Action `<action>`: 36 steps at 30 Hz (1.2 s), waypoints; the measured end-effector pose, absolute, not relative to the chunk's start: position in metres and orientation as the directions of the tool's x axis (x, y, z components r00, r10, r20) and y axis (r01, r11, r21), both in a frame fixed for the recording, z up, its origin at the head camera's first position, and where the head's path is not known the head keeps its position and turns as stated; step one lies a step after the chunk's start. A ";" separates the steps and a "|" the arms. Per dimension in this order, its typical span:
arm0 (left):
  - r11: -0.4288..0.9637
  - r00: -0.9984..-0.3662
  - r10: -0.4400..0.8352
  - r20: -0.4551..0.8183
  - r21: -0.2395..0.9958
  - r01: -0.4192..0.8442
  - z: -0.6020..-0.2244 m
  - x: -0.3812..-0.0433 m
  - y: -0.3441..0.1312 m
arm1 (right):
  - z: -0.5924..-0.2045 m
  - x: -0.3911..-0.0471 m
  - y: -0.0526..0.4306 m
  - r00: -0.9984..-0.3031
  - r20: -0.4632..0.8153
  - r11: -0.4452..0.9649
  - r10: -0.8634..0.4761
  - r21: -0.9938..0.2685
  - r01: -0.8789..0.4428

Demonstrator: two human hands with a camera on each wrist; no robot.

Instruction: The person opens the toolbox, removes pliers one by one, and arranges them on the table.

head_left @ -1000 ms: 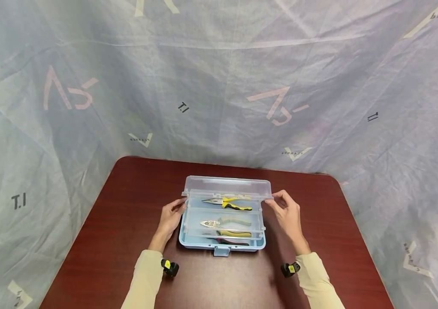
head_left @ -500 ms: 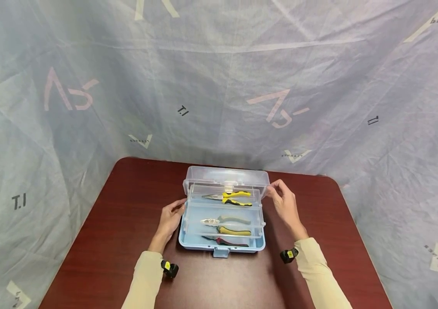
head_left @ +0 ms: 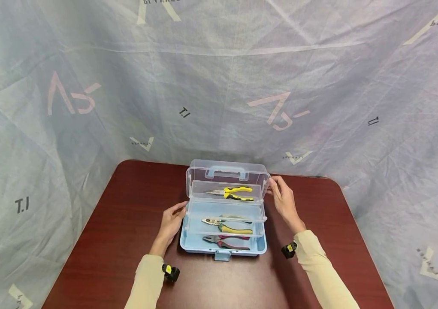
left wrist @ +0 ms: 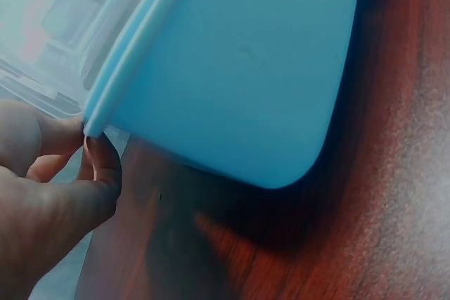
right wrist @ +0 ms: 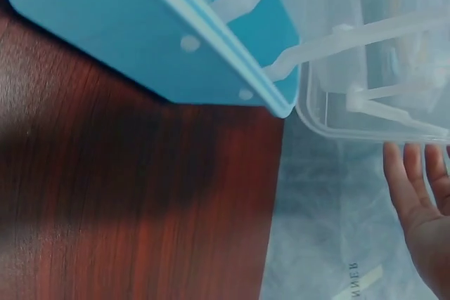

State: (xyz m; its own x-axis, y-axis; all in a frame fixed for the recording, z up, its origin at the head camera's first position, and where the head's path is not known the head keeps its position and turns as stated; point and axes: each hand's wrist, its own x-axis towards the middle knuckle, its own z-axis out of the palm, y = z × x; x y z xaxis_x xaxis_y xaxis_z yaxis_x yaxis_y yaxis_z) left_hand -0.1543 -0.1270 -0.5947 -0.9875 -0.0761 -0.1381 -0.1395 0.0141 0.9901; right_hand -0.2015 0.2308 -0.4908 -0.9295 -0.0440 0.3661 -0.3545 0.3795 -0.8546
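A light-blue plastic toolbox (head_left: 199, 250) stands on the table with its clear lid (head_left: 256, 170) tipped up at the back. My left hand (head_left: 170, 223) pinches the box's rim at the left side, thumb and fingers meeting over the edge in the left wrist view. At the lid's right edge, my right hand (head_left: 286, 204) holds on, several fingertips right at the rim. Two clear trays are stepped inside. Yellow-and-black needle-nose pliers (head_left: 239, 198) lie in the upper tray, combination pliers with yellow-green handles (head_left: 236, 230) in the lower. Red-and-black pliers (head_left: 235, 246) lie in the base.
White hinge arms (right wrist: 327, 48) link the box and trays in the right wrist view. A front latch (head_left: 222, 256) hangs down. The brown-red table (head_left: 137, 214) ends at a grey cloth backdrop (head_left: 219, 86) behind the box.
The lid has swung up and back with my right hand, showing its handle. The trays have spread apart, uncovering more of the red-and-black pliers. My left hand has stayed at the rim.
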 end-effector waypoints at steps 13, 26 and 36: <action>-0.001 -0.985 -0.119 -0.127 0.992 -0.128 -0.598 -0.156 -0.121 | -0.532 -0.232 0.246 -0.905 0.405 0.464 -0.132 -0.781 -0.418; 0.005 -0.988 -0.118 -0.099 0.995 -0.100 -0.596 -0.151 -0.117 | -0.538 -0.254 0.246 -0.979 0.093 0.554 -0.183 -0.813 -0.181; -0.029 -0.993 -0.079 -0.082 0.996 -0.080 -0.598 -0.150 -0.115 | -0.555 -0.259 0.253 -0.982 -0.039 0.530 -0.185 -0.845 -0.066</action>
